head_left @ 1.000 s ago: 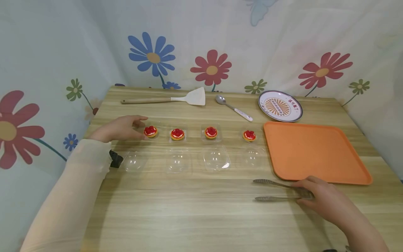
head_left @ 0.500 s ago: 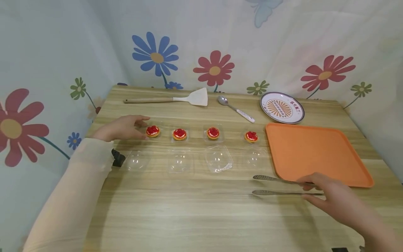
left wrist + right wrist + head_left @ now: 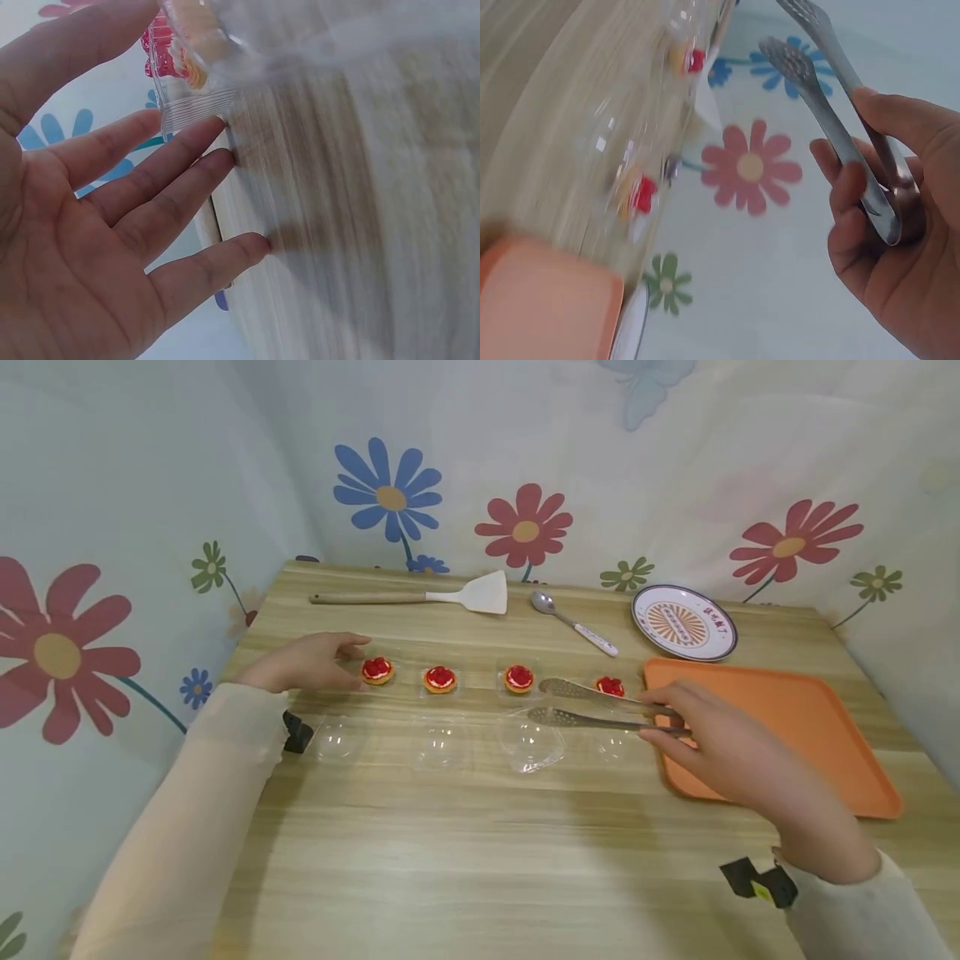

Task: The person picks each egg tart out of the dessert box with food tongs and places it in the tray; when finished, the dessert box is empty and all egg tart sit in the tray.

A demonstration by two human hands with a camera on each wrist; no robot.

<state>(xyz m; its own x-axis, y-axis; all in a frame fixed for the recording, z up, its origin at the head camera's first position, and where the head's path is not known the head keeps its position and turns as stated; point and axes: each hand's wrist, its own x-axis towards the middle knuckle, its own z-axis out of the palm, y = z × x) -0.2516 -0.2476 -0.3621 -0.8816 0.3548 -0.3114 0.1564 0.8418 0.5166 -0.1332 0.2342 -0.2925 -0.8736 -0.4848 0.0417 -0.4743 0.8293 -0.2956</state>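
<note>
My left hand lies beside the leftmost clear plastic clamshell box, which holds a red-topped tart. In the left wrist view its thumb and index finger are at two sides of the box, the other fingers extended with their tips at the table. My right hand grips metal tongs near the closed end, their arms apart with nothing between the tips. In the head view, the tongs overlap the rightmost tart and point left. Two more tarts, the left one and the right one, sit between in opened boxes.
The domed clear lids lie open toward me, below the tarts. An orange tray is at right, with a white plate behind it. A spatula and spoon lie along the back, before a flowered curtain.
My right hand has carried the tongs up and left, from in front of the tray to over the right-hand boxes. The left hand stays by the leftmost box; the head view shifts slightly.
</note>
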